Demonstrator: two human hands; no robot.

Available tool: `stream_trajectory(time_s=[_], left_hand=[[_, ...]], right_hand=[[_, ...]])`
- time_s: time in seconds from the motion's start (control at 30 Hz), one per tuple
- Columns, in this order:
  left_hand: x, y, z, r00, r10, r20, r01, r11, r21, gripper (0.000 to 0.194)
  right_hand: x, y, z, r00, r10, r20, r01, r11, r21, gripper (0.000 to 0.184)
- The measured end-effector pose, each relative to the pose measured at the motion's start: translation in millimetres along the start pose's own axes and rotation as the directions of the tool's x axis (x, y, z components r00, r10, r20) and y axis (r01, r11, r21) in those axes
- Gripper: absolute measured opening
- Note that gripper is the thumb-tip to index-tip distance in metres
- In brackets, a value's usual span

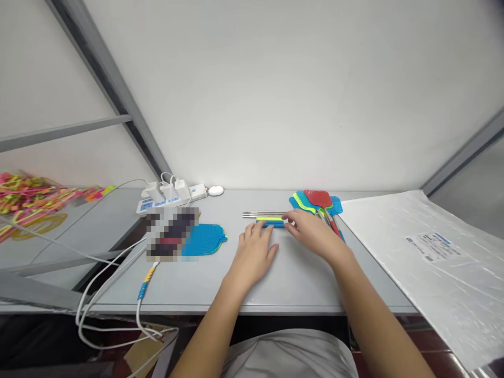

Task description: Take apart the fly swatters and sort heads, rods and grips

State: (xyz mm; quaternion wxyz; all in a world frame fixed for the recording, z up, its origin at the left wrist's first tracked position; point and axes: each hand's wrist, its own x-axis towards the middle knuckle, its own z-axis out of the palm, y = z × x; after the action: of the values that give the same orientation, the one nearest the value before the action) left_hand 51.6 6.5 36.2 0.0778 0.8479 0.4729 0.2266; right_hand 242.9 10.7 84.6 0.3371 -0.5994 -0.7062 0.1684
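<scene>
My left hand (254,254) lies over the grey table with its fingers spread. Its fingertips reach the left end of a small row of plastic handle tubes, a yellow tube (270,218) behind a blue tube (272,224). At the right end of the same tubes is my right hand (309,228), thumb and forefinger apart, fingertips at the tube ends. Just behind the tubes lie several thin metal rods (260,214), partly hidden by the right hand. Beyond that hand is a pile of fly swatters with a red swatter head (318,198) on top.
Blue swatter heads (207,240) are stacked at left beside a blurred-out object (173,233). A power strip (169,199) with plugs and white cables (84,310) occupies the left side. A white wrapped package (433,262) covers the right side. Colourful plastic pieces (39,197) lie far left.
</scene>
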Motion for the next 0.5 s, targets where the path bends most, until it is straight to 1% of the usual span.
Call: stream_trajectory(time_s=[0.07, 0.13, 0.2, 0.27, 0.3, 0.37, 0.43, 0.5], left_hand=[[4, 7, 2.6, 1.000, 0.016, 0.005, -0.016, 1.000, -0.014, 0.040], [5, 18, 6.7, 0.998, 0.061, 0.032, -0.059, 0.996, -0.061, 0.040], [7, 35, 13.2, 0.988, 0.133, 0.078, -0.122, 0.984, -0.128, 0.046], [12, 54, 23.0, 0.965, 0.228, 0.133, -0.203, 0.962, -0.181, 0.060], [17, 63, 29.2, 0.946, 0.280, 0.162, -0.247, 0.949, -0.196, 0.069], [30, 79, 43.7, 0.902, 0.371, 0.221, -0.328, 0.921, -0.208, 0.087], [46, 88, 59.3, 0.864, 0.423, 0.274, -0.376, 0.903, -0.207, 0.101], [60, 91, 73.1, 0.846, 0.440, 0.301, -0.391, 0.896, -0.210, 0.110]], right_hand=[[8, 11, -13, 0.999, 0.038, -0.023, -0.039, 0.999, -0.029, 0.022], [3, 33, -28, 0.985, 0.126, -0.117, -0.134, 0.989, -0.057, 0.030], [-14, 61, -39, 0.941, 0.248, -0.229, -0.271, 0.959, -0.078, 0.036], [-38, 89, -43, 0.888, 0.354, -0.294, -0.394, 0.915, -0.088, 0.040], [-51, 100, -43, 0.871, 0.385, -0.307, -0.429, 0.899, -0.091, 0.041], [-77, 116, -41, 0.867, 0.402, -0.294, -0.446, 0.890, -0.097, 0.041], [-97, 124, -42, 0.887, 0.385, -0.253, -0.421, 0.901, -0.105, 0.039], [-112, 126, -45, 0.908, 0.368, -0.203, -0.394, 0.913, -0.109, 0.041]])
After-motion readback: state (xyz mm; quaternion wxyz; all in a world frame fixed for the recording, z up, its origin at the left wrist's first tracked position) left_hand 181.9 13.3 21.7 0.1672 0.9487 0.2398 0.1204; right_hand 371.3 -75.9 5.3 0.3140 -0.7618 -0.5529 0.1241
